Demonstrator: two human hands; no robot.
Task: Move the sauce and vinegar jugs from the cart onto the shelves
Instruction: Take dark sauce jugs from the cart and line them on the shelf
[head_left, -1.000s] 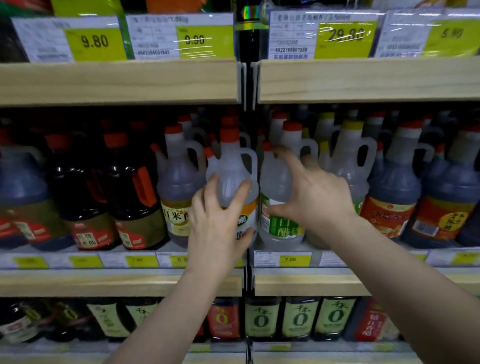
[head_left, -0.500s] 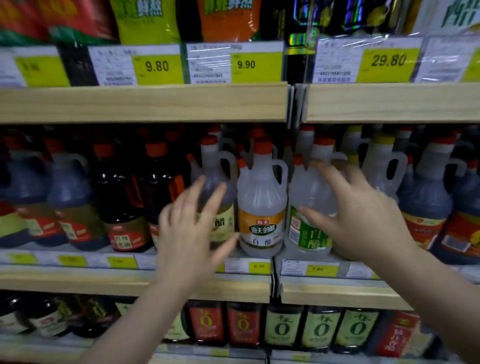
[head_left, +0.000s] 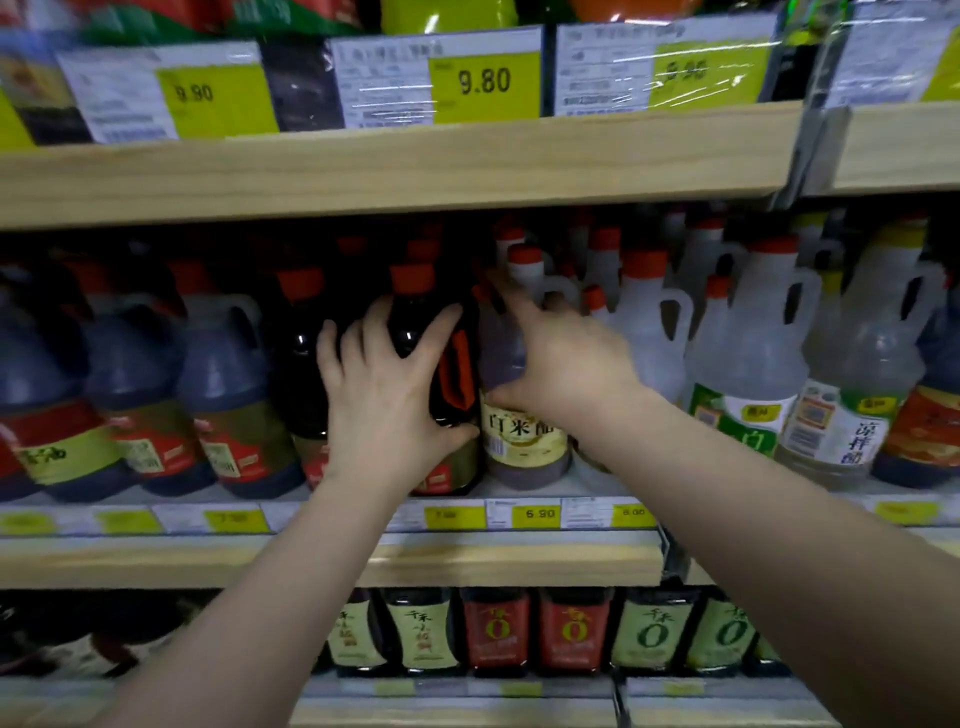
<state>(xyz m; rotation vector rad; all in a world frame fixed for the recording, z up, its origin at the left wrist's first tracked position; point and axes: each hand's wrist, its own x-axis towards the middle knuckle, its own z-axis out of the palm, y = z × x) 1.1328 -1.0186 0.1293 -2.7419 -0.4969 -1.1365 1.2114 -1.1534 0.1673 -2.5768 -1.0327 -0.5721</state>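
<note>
Under the 9.80 price tag (head_left: 485, 80), our left hand (head_left: 387, 395) wraps the dark sauce jug (head_left: 415, 332) and our right hand (head_left: 558, 358) presses spread on the vinegar jug (head_left: 524, 436); both look heavy and slippery, so we hold their fat middles.

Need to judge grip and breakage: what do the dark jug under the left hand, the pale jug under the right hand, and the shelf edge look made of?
Dark jug: glossy, glass or hard plastic; shows sharp glints. Pale jug: likely translucent matte plastic with moulded handle, dark liquid showing through. Shelf edge: light wood or wood-look laminate, visible grain.
</note>
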